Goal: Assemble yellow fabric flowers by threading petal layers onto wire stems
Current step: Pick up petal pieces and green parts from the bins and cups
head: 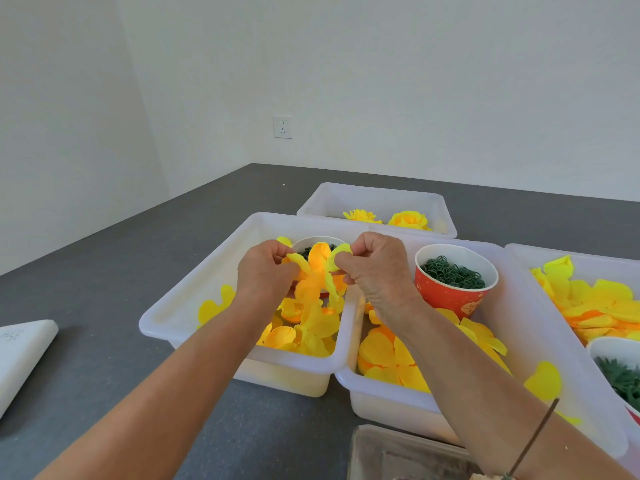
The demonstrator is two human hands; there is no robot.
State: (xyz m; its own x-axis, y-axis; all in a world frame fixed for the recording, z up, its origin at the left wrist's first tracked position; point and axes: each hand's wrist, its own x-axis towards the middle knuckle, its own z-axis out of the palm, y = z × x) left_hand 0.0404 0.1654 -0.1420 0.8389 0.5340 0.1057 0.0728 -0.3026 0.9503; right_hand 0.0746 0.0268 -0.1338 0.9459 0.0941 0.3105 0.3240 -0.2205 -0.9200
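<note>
Left grip: my left hand point(265, 271) pinches a yellow petal layer point(317, 275).
Right grip: my right hand point(372, 268) pinches its other edge.
Petal layer: held above the white bin point(194, 306) of loose petals point(304, 336).
Tabletop point(114, 271): grey.

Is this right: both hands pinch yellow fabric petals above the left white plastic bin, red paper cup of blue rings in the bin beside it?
Not quite. The head view shows the rings in the red paper cup are dark green, not blue. Left hand and right hand do pinch yellow fabric petals above the left white plastic bin.
</note>
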